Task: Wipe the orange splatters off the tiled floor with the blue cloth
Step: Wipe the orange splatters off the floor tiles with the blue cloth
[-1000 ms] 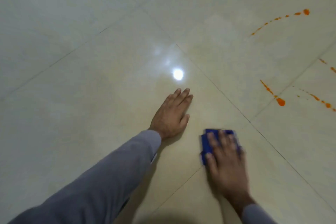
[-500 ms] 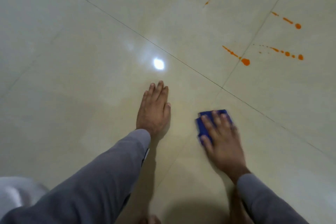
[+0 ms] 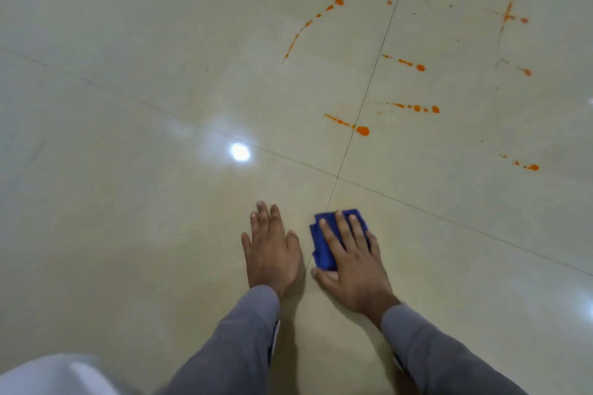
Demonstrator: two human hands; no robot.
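— Where was the blue cloth (image 3: 324,244)?

— Folded flat on the tiled floor (image 3: 128,202), pinned under the right hand (image 3: 351,261), just right of a grout line (image 3: 369,86). The fingers (image 3: 343,231) lay spread and straight across it, pressing down rather than curling round it.

— And the left hand (image 3: 271,250)?

— Palm down on the bare tile just beside the cloth, fingers extended and holding nothing. Both arms wore grey sleeves (image 3: 237,340).

— The orange splatters (image 3: 362,130)?

— Well ahead of the cloth, in streaks and drops on both sides of the grout line; the nearest blob sat right by the line. A bright light reflection (image 3: 239,151) showed on the floor to the left of them.
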